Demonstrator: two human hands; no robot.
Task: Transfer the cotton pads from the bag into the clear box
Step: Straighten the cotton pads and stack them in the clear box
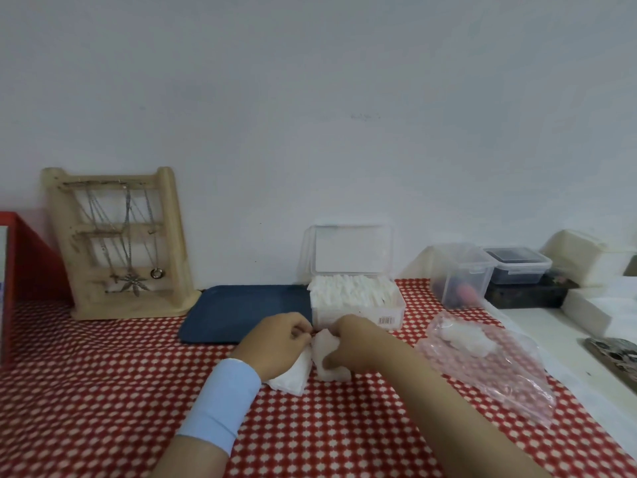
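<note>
1. Where the two hands meet over the checked cloth (103, 391), just in front of the clear box, the cotton pads (325, 353) are largely hidden. The right hand (351, 343) curls fingers and thumb round a thick block of them, so their number cannot be told.
2. The left hand (275, 343), with a pale blue wristband (224, 405), has its fingers curled. Its fingertips pinch at the top edge of the pads. A fanned part of them pokes out below its palm onto the cloth, and the rest is covered.
3. The clear box (391, 310) stands just behind the hands with its lid (351, 250) raised upright. It is packed with white pads standing on edge up to the rim.
4. The bag (499, 384), thin clear plastic, lies crumpled to the right of the right forearm. A few white pads show through it at its far end, blurred by the film.
5. A dark blue tray (241, 312) lies left of the box, touching it or nearly so.
6. Further right, a small clear tub (458, 274) holds something reddish that is too blurred to name. A dark-lidded tub (517, 263) sits beside it.
7. A wooden stand (120, 243) hung with chains leans by the wall at the left. A red object (24, 270) is cut off by the left edge.
</note>
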